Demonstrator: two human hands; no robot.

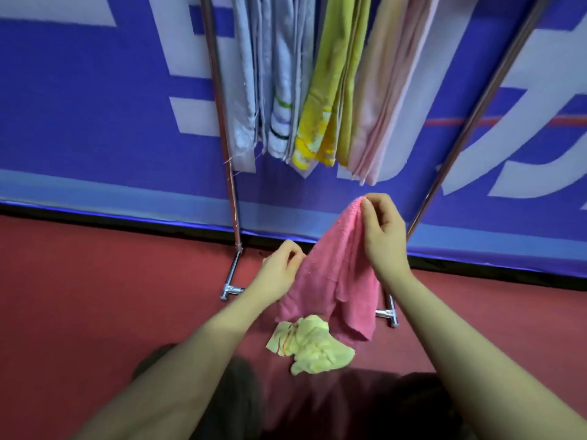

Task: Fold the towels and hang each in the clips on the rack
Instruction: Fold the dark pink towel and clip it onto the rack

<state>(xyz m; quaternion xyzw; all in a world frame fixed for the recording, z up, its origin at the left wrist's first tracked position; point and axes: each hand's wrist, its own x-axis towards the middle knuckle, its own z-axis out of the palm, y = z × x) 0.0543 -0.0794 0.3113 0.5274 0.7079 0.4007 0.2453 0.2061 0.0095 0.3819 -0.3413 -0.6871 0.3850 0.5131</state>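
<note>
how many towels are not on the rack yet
2. The pink towel is held up by the left hand and right hand; the pale yellow towel lies crumpled on the red floor below. Others may be out of frame.

No text can be read: the blue banner (95, 122) on the far side bears only cropped fragments of large white characters, none legible.

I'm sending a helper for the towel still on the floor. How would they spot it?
Start at the metal rack by the blue wall. On the red floor between its feet lies a crumpled pale yellow towel, below the pink towel. It alone is neither hung nor held.
</note>
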